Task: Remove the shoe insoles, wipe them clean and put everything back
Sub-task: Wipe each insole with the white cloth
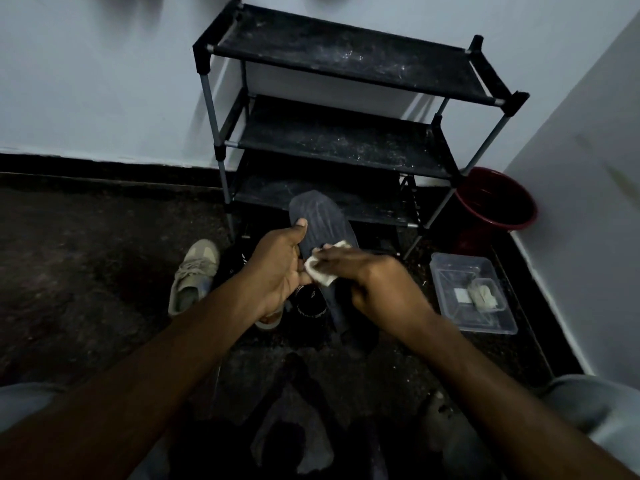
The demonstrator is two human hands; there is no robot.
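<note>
Mid-wipe, by the look of it. In the air over the floor, in front of the shoe rack [346,64] and above a black shoe [311,304]: a dark insole [322,220]. Long axis running away from the body, toe end up and far, toward the lowest shelf; heel end down and near, tilted a little to the right. Curled round its left edge at mid-length, the left hand [277,268], thumb laid on the upper face. Pinched in the fingers [343,259] of the right hand [381,289], a white wipe [322,273], pressed on the insole's middle, just beside the left fingers. Toe half bare beyond the wipe, so probably next a stroke along the length, away from the body; right hand nearer for that, left only steadying. On the floor to the left, a beige shoe [194,275]; to the right, a clear tub [450,271] and a red bucket [495,202]
</note>
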